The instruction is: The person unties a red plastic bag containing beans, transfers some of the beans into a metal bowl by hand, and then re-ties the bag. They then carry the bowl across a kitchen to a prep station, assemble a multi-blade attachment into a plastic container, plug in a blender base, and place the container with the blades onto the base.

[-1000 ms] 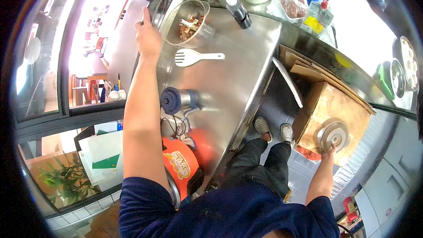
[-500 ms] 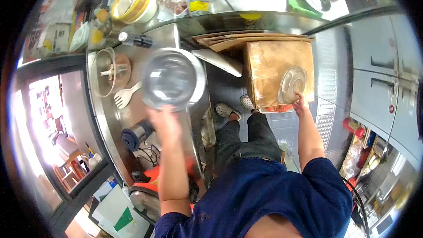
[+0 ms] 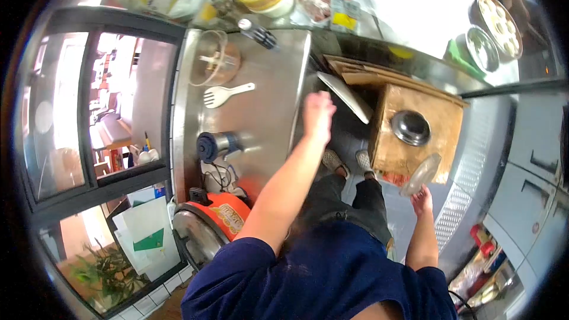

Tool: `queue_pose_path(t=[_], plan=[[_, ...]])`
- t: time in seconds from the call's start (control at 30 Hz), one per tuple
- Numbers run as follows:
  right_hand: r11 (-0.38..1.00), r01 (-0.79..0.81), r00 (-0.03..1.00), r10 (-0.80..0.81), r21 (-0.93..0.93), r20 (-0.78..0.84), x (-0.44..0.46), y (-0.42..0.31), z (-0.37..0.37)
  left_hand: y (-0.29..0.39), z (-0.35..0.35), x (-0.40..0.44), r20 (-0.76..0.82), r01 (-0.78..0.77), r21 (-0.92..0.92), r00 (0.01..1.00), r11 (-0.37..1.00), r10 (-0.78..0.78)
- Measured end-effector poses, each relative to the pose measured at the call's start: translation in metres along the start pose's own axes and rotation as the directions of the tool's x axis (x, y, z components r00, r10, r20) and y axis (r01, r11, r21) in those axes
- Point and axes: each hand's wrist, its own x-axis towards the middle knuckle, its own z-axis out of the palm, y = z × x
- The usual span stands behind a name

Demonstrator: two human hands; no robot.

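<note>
My left hand [image 3: 319, 115] is over the front edge of the steel counter, its fingers loosely curled and no object visible in them. In my right hand [image 3: 422, 201] is a clear round lid [image 3: 422, 175], gripped by its edge and tilted beside the near right corner of the cardboard box. A shiny metal bowl [image 3: 411, 128] appears to rest on top of the cardboard box [image 3: 391, 151], apart from both hands. On the counter to the left lie a white slotted spatula [image 3: 228, 93] and a clear round container [image 3: 220, 62].
The steel counter [image 3: 261, 124] also bears a dark-lidded metal cylinder [image 3: 216, 145] and a dark bottle [image 3: 258, 32]. An orange appliance [image 3: 228, 213] stands near my left elbow. Flattened cardboard [image 3: 379, 74] leans behind the box. Bowls [image 3: 481, 48] sit on the back table.
The metal bowl has gone from my left hand above the counter to the box top. My left hand has moved right, away from it. My right hand has drawn the lid toward the box's near corner.
</note>
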Motion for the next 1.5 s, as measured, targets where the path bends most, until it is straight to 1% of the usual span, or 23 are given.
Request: queue_pose_path(t=[0.03,0.07,0.1,0.13,0.17,0.23,0.3,0.43,0.5,0.6,0.8,0.83,0.87,0.93,0.97,1.0,1.1,1.2,1.3,1.33,1.4,1.43,1.5], plan=[[1.0,0.011,1.0,-0.01,-0.02,0.017,-0.004,-0.006,0.011,0.024,-0.025,0.023,-0.169,-0.109,-0.037,0.98,0.993,0.101],[0.999,0.021,0.999,-0.02,-0.04,0.029,-0.013,-0.014,0.017,0.057,-0.051,0.043,-0.352,-0.179,-0.018,0.922,0.984,0.162],[0.998,0.032,0.999,-0.03,-0.062,0.035,-0.019,-0.02,0.024,0.095,-0.074,0.064,-0.529,-0.192,-0.1,0.842,0.976,0.111],[0.995,0.038,0.996,-0.03,-0.096,0.083,-0.02,-0.026,0.028,0.126,-0.102,0.083,-0.612,-0.256,-0.217,0.788,0.942,0.073],[0.99,0.047,0.991,-0.03,-0.131,0.127,-0.016,-0.034,0.028,0.151,-0.133,0.101,-0.599,-0.336,-0.251,0.791,0.908,0.127],[0.976,0.092,0.978,-0.052,-0.2,0.2,-0.014,-0.048,0.039,0.198,-0.173,0.126,-0.647,-0.347,-0.268,0.756,0.899,0.099],[0.951,0.167,0.96,-0.097,-0.262,0.263,-0.019,-0.063,0.062,0.223,-0.193,0.138,-0.591,-0.325,-0.296,0.801,0.898,0.095],[0.923,0.258,0.912,-0.135,-0.284,0.388,-0.057,-0.076,0.145,0.232,-0.23,0.177,-0.545,-0.234,-0.257,0.836,0.938,0.059],[0.919,0.269,0.881,-0.113,-0.288,0.46,-0.067,-0.079,0.179,0.229,-0.243,0.178,-0.524,-0.263,-0.243,0.846,0.934,0.102],[0.896,0.317,0.835,-0.109,-0.31,0.54,-0.097,-0.077,0.235,0.231,-0.211,0.125,-0.528,-0.373,-0.166,0.815,0.913,0.237],[0.845,0.434,0.686,-0.085,-0.312,0.723,-0.151,-0.091,0.344,0.222,-0.2,0.022,-0.438,-0.266,-0.108,0.878,0.958,0.194],[0.818,0.448,0.705,-0.074,-0.361,0.706,-0.139,-0.101,0.349,0.215,-0.2,0.008,-0.421,-0.231,-0.08,0.89,0.97,0.177],[0.744,0.503,0.727,-0.087,-0.441,0.681,-0.155,-0.108,0.374,0.212,-0.195,-0.01,-0.421,-0.222,-0.071,0.891,0.972,0.173],[0.654,0.592,0.668,-0.071,-0.471,0.741,-0.156,-0.126,0.399,0.203,-0.198,-0.034,-0.381,-0.147,0.067,0.91,0.987,0.162],[0.603,0.613,0.697,-0.108,-0.51,0.709,-0.164,-0.132,0.415,0.199,-0.2,-0.043,-0.361,-0.115,0.137,0.919,0.984,0.158],[0.6,0.608,0.709,-0.115,-0.52,0.696,-0.215,-0.126,0.454,0.195,-0.204,-0.051,-0.362,-0.093,0.18,0.919,0.979,0.154],[0.489,0.667,0.698,-0.146,-0.562,0.702,-0.219,-0.136,0.494,0.191,-0.217,-0.071,-0.343,0.008,0.395,0.929,0.919,0.14],[0.372,0.681,0.707,-0.112,-0.631,0.698,-0.221,-0.14,0.536,0.177,-0.233,-0.071,-0.364,0.035,0.464,0.919,0.885,0.154],[0.197,0.697,0.71,-0.055,-0.689,0.702,-0.223,-0.13,0.585,0.162,-0.25,-0.059,-0.335,-0.026,0.716,0.864,0.698,0.375],[0.156,0.714,0.694,-0.03,-0.683,0.719,-0.231,-0.122,0.6,0.167,-0.247,-0.065,-0.345,-0.036,0.738,0.838,0.674,0.422],[-0.036,0.749,0.656,-0.107,-0.662,0.747,-0.215,-0.108,0.627,0.176,-0.237,-0.074,-0.349,-0.051,0.788,0.785,0.614,0.512],[-0.13,0.753,0.629,-0.145,-0.645,0.764,-0.211,-0.101,0.641,0.177,-0.234,-0.078,-0.308,-0.116,0.836,0.71,0.537,0.633],[-0.337,0.757,0.561,-0.103,-0.56,0.821,-0.208,-0.091,0.662,0.18,-0.228,-0.089,-0.186,-0.222,0.913,0.52,0.342,0.833]])
